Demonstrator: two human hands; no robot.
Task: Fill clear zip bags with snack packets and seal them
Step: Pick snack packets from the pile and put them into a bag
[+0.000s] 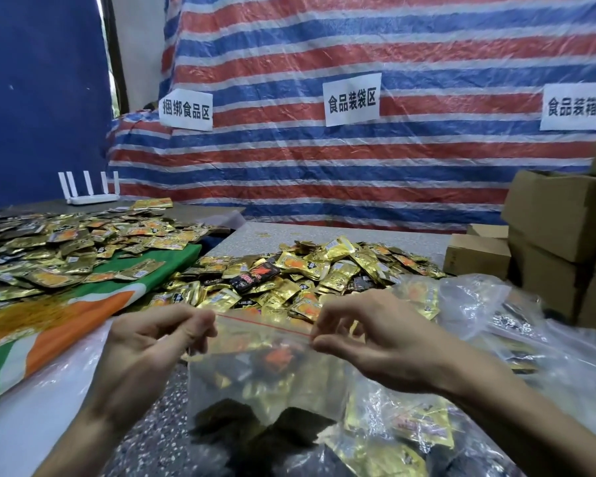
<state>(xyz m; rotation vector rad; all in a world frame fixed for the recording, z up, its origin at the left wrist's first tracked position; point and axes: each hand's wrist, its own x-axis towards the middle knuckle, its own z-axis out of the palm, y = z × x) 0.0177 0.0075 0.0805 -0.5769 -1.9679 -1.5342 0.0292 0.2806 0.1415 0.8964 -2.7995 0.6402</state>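
A clear zip bag [265,380] with a red zip line hangs upright between my hands, holding several gold and black snack packets. My left hand [152,342] pinches the bag's top left corner at the zip. My right hand [369,335] pinches the top right end of the zip between thumb and forefinger. Behind the bag lies a big heap of loose gold snack packets [310,273] on the speckled table [324,235].
A second spread of packets [66,242] covers the left table over a green, white and orange cloth [83,315]. Filled clear bags [489,325] pile up at my right. Cardboard boxes [551,215] stack at far right. A white router [90,191] stands at back left.
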